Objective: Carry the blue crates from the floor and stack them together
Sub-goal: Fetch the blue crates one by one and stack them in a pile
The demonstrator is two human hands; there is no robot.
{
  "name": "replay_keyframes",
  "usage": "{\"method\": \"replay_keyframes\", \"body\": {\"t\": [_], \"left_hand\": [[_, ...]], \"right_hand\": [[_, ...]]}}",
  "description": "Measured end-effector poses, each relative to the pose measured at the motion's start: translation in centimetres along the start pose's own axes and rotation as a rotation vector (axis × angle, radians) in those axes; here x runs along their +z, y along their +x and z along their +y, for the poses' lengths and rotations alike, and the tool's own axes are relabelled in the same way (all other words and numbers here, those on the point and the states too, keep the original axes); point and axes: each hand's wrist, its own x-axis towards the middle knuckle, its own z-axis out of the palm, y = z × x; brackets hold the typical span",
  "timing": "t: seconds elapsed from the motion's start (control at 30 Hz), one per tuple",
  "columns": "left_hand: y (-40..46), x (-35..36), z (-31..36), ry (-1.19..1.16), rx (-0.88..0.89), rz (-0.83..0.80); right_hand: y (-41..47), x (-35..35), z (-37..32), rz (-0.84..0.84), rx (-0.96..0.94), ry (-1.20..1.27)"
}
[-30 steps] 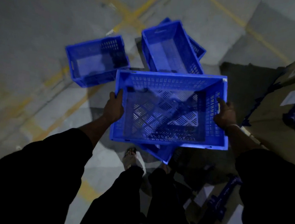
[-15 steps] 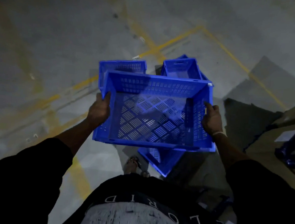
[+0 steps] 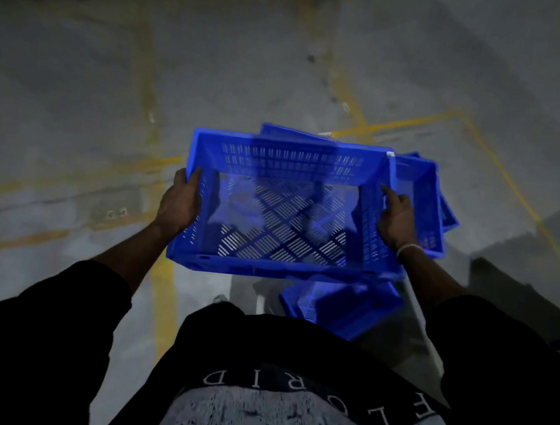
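A blue crate (image 3: 285, 209) with slotted walls and a lattice floor sits level and open side up at mid-frame, off the ground. More blue crates lie on the floor: one (image 3: 421, 204) just right of it, another (image 3: 341, 307) tilted below its near edge, lower centre-right.

held crate (image 3: 285, 212): carried forward, now covering most of the floor crates (image 3: 422, 197)
view: tilted up, more floor (image 3: 112, 96) ahead showing
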Motion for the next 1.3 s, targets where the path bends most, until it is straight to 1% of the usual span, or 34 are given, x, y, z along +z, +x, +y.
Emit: {"method": "replay_keyframes", "body": {"t": [0.2, 0.3, 0.5, 0.63, 0.73, 0.77, 0.83, 0.9, 1.0, 1.13, 1.2, 1.3], "left_hand": [[-2.4, -2.4, -7.4, -0.065, -0.133, 0.104], [-3.1, -3.8, -11.4, -0.093, -0.186, 0.139], [-4.3, -7.3, -19.2, -0.174, -0.326, 0.207], [-5.7, -9.6, -24.6, -0.223, -0.428, 0.215], [-7.1, -11.5, -27.7, -0.244, -0.494, 0.286], [-7.5, -12.3, -28.4, -0.271, -0.547, 0.304], [-8.6, -13.3, -30.3, -0.257, -0.596, 0.311], [-9.8, -14.2, -32.4, -0.211, -0.602, 0.305], [-11.3, -14.6, -34.8, -0.18, -0.651, 0.34], [-11.9, -15.3, -37.5, -0.112, -0.767, 0.399], [-11.8, -15.8, -39.3, -0.086, -0.856, 0.415], [-11.6, -16.5, -41.7, -0.067, -0.943, 0.454]], "right_hand": [[4.4, 2.8, -8.2, -0.084, -0.143, -0.005], [6.7, 5.1, -12.8, -0.095, -0.194, -0.016], [10.2, 10.2, -22.6, -0.14, -0.311, -0.024], [11.9, 14.1, -29.4, -0.15, -0.345, -0.011], [13.2, 17.1, -34.4, -0.178, -0.424, 0.012], [13.5, 18.0, -36.1, -0.194, -0.449, 0.011], [14.0, 19.4, -39.8, -0.234, -0.494, -0.002], [14.6, 20.6, -43.6, -0.265, -0.537, -0.011], [16.1, 22.9, -48.6, -0.301, -0.611, -0.007], [18.7, 26.8, -55.5, -0.368, -0.727, 0.029], [19.9, 28.7, -59.3, -0.395, -0.781, 0.057], [21.7, 31.5, -64.8, -0.415, -0.88, 0.079]]}}
